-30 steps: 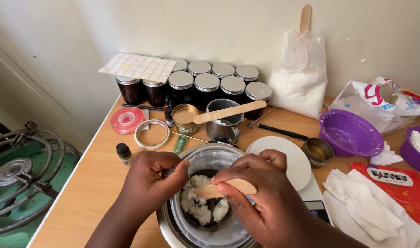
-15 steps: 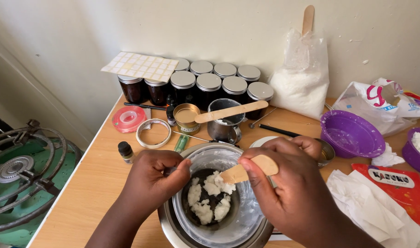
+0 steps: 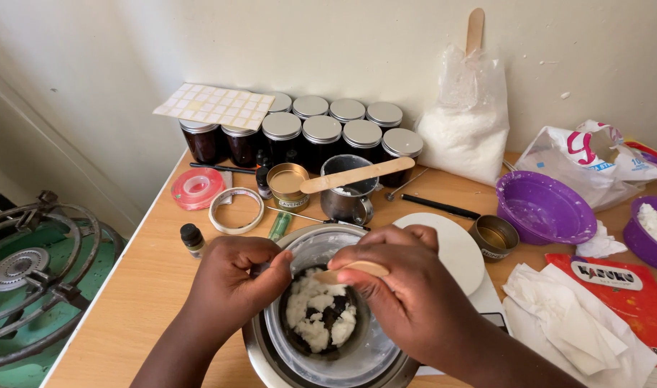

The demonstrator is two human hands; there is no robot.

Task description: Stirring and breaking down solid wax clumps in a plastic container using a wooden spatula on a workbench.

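Dark glass jars with silver lids (image 3: 321, 138): ten, in two rows by the wall; a sheet of labels (image 3: 215, 105) lies over the two at the left
Wooden spatulas: three – one in the right hand (image 3: 404, 294), one across the steel cup (image 3: 348, 188), one standing in the bag of white powder (image 3: 463, 118)
Hands: two, the left hand (image 3: 231, 276) at the bowl's rim
Purple plastic bowls (image 3: 545, 208): two
Small open tins: two, one gold (image 3: 288, 182), one grey (image 3: 494, 238)
Tape rolls: two, one pink (image 3: 198, 188), one pale (image 3: 237, 210)
Small dropper bottles (image 3: 193, 239): two
Steel mixing bowl (image 3: 271, 363): one
Gas burner (image 3: 34, 276): one
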